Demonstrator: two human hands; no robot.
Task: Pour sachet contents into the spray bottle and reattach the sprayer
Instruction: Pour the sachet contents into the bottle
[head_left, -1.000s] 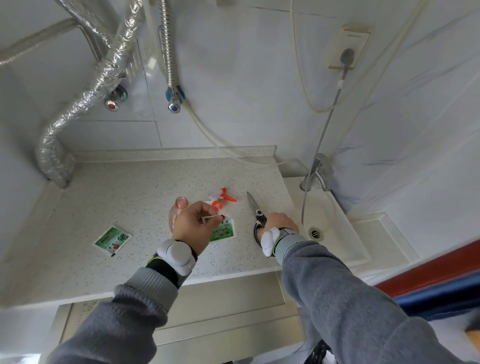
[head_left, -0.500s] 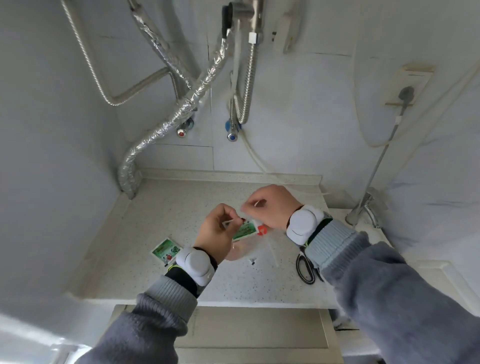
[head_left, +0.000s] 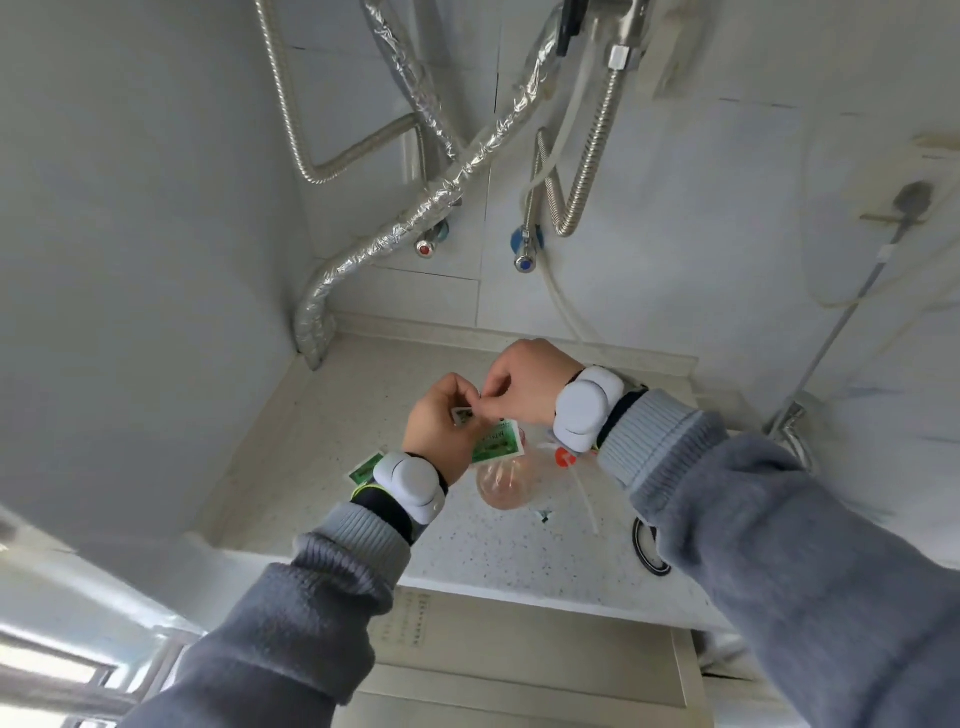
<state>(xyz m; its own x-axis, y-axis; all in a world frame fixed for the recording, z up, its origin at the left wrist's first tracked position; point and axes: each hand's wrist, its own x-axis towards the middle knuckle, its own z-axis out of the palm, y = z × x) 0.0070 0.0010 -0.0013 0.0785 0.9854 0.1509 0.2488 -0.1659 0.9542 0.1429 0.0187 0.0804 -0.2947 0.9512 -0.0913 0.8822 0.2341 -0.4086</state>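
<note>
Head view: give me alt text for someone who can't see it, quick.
Both hands, left and right, pinch the top of a green sachet above an uncapped clear bottle on a speckled counter. The sprayer lies beside the bottle, scissors by the right sleeve, and a second sachet behind the left wrist.

green-white sachet (head_left: 496, 441) held up in the air, tilted, top edge pinched – directly above clear spray bottle (head_left: 501, 486), which stands on the counter with no sprayer on it; sprayer (head_left: 563, 458) – white with orange part, thin dip tube – lies just right of the bottle
</note>
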